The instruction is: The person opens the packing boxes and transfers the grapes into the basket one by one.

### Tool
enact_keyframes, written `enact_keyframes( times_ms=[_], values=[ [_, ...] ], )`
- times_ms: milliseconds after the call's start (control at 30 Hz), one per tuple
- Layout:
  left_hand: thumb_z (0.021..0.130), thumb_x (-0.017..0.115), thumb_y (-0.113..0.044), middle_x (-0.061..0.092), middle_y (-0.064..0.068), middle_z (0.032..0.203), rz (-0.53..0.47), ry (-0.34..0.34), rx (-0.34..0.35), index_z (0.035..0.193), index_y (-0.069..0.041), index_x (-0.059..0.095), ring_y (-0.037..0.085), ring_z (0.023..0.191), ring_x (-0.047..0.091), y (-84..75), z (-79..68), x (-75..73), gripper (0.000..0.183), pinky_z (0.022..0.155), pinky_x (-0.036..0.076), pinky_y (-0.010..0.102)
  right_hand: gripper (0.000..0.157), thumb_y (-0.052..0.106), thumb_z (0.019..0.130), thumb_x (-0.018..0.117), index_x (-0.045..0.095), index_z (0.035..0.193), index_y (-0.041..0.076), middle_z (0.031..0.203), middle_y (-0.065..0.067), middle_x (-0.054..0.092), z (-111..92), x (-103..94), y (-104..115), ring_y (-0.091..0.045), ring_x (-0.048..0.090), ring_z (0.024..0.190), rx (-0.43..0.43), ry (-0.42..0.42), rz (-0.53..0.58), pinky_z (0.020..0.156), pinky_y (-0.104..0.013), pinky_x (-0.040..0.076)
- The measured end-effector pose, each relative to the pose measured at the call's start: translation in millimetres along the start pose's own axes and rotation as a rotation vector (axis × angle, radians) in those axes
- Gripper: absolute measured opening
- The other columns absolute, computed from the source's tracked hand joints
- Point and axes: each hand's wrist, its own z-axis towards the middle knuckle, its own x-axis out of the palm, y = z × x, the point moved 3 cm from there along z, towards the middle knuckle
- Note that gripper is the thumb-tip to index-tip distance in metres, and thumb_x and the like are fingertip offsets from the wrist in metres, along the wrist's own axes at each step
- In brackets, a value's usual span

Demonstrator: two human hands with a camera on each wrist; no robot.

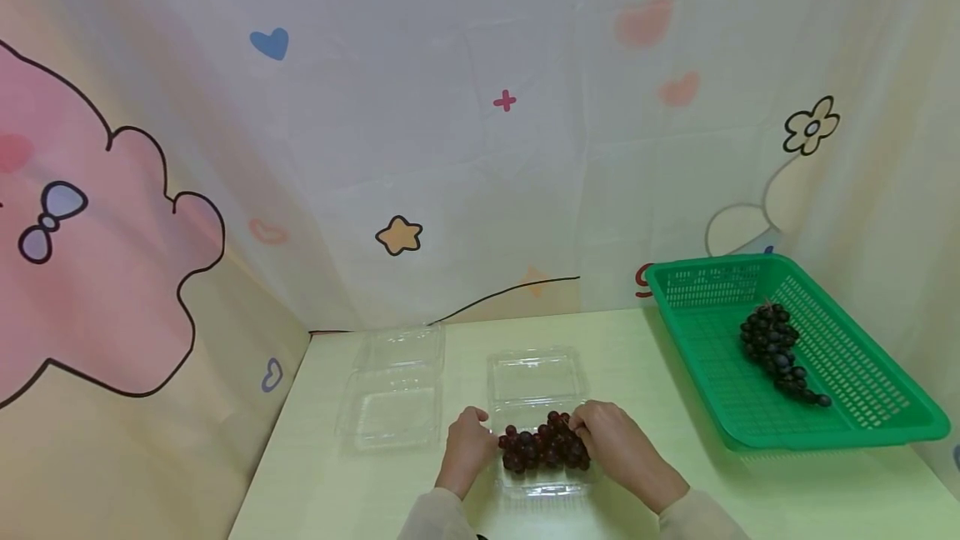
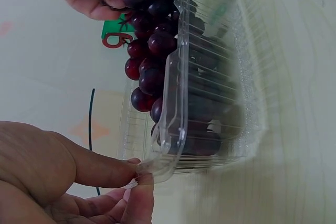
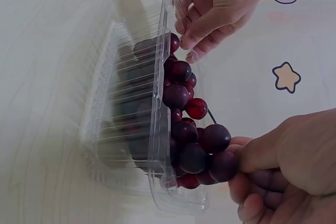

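A bunch of dark red grapes lies in the base of a clear plastic clamshell box, heaped above its rim. The box's lid is folded back behind it. My left hand pinches the rim at the left corner between thumb and forefinger, as the left wrist view shows. At the other end, my right hand pinches the bunch by its stem end; in the right wrist view its thumb and fingers meet behind the end grapes, and the stem is mostly hidden there.
A second clear clamshell box stands opened out to the left. On the right, a green plastic basket holds another bunch of dark grapes. A printed curtain hangs behind the pale table.
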Motion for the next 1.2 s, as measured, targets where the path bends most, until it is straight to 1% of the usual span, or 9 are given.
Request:
enact_keyframes(
  times_ms=[200, 367, 500, 633, 833, 967, 1067, 1133, 1200],
  values=[
    [0.078, 0.06, 0.011, 0.067, 0.019, 0.091, -0.004, -0.002, -0.021, 0.108, 0.01, 0.063, 0.026, 0.074, 0.054, 0.2, 1.8, 1.3, 0.03, 0.064, 0.049, 0.035, 0.021, -0.017, 0.079, 0.076, 0.076, 0.085, 0.003, 0.085, -0.005, 0.073, 3, -6.0, 5, -0.023, 0.07, 0.081, -0.043, -0.065, 0.039, 0.073, -0.032, 0.06],
    [0.079, 0.06, 0.011, 0.067, 0.019, 0.091, -0.013, -0.002, -0.03, 0.109, 0.01, 0.063, 0.025, 0.073, 0.054, -1.5, 0.8, 1.5, 0.03, 0.062, 0.049, 0.034, 0.021, -0.017, 0.081, 0.074, 0.076, 0.086, 0.003, 0.086, -0.004, 0.073, 6, -13.5, 11, -0.021, 0.07, 0.082, -0.096, -0.068, 0.072, 0.07, -0.029, 0.059],
    [0.077, 0.06, 0.011, 0.067, 0.02, 0.091, -0.007, -0.013, -0.019, 0.107, 0.01, 0.063, 0.026, 0.072, 0.054, -1.8, 0.4, 1.5, 0.03, 0.061, 0.048, 0.034, 0.02, -0.016, 0.083, 0.072, 0.076, 0.086, 0.003, 0.087, -0.004, 0.073, 10, -20.3, 15, -0.017, 0.069, 0.08, -0.116, -0.053, 0.102, 0.066, -0.026, 0.057],
    [0.077, 0.061, 0.01, 0.067, 0.02, 0.092, 0.005, -0.021, -0.003, 0.106, 0.009, 0.063, 0.027, 0.074, 0.055, -0.9, 1.2, 1.2, 0.029, 0.063, 0.05, 0.035, 0.017, -0.014, 0.083, 0.07, 0.076, 0.085, 0.001, 0.085, -0.004, 0.074, 15, -26.7, 19, -0.013, 0.066, 0.076, -0.122, -0.037, 0.107, 0.063, -0.025, 0.055],
    [0.077, 0.061, 0.011, 0.066, 0.018, 0.089, -0.005, -0.012, 0.014, 0.107, 0.01, 0.063, 0.025, 0.072, 0.053, 1.4, 1.8, 1.0, 0.03, 0.061, 0.048, 0.034, 0.017, -0.016, 0.082, 0.067, 0.076, 0.084, -0.001, 0.085, -0.007, 0.074, 23, -34.7, 23, -0.011, 0.066, 0.075, -0.155, -0.012, 0.133, 0.063, -0.025, 0.056],
    [0.077, 0.061, 0.01, 0.065, 0.017, 0.086, 0.002, -0.01, 0.023, 0.108, 0.01, 0.063, 0.023, 0.07, 0.052, 3.3, 2.2, 1.4, 0.03, 0.059, 0.046, 0.033, 0.018, -0.016, 0.083, 0.065, 0.076, 0.085, -0.001, 0.086, -0.008, 0.073, 27, -39.4, 25, -0.005, 0.056, 0.068, -0.141, 0.036, 0.19, 0.059, -0.023, 0.051],
    [0.078, 0.063, 0.01, 0.065, 0.016, 0.086, 0.006, -0.011, 0.021, 0.108, 0.01, 0.063, 0.023, 0.071, 0.053, 3.8, 3.1, 1.6, 0.029, 0.059, 0.047, 0.033, 0.019, -0.016, 0.083, 0.064, 0.076, 0.086, -0.001, 0.085, -0.007, 0.073, 30, -42.5, 27, -0.002, 0.05, 0.065, -0.128, 0.068, 0.208, 0.056, -0.021, 0.048],
    [0.078, 0.063, 0.01, 0.066, 0.016, 0.087, 0.008, -0.015, 0.018, 0.107, 0.01, 0.063, 0.023, 0.072, 0.054, 3.8, 3.4, 1.4, 0.028, 0.06, 0.048, 0.033, 0.019, -0.016, 0.083, 0.065, 0.076, 0.086, -0.001, 0.085, -0.007, 0.073, 32, -44.8, 28, -0.001, 0.051, 0.065, -0.129, 0.081, 0.203, 0.057, -0.021, 0.048],
    [0.079, 0.064, 0.01, 0.066, 0.017, 0.089, 0.003, -0.013, 0.011, 0.107, 0.01, 0.063, 0.024, 0.073, 0.054, 3.6, 2.8, 1.4, 0.028, 0.061, 0.048, 0.034, 0.019, -0.016, 0.082, 0.066, 0.077, 0.086, -0.001, 0.085, -0.007, 0.074, 33, -47.5, 30, -0.001, 0.054, 0.067, -0.138, 0.089, 0.189, 0.059, -0.021, 0.05]
  ],
)
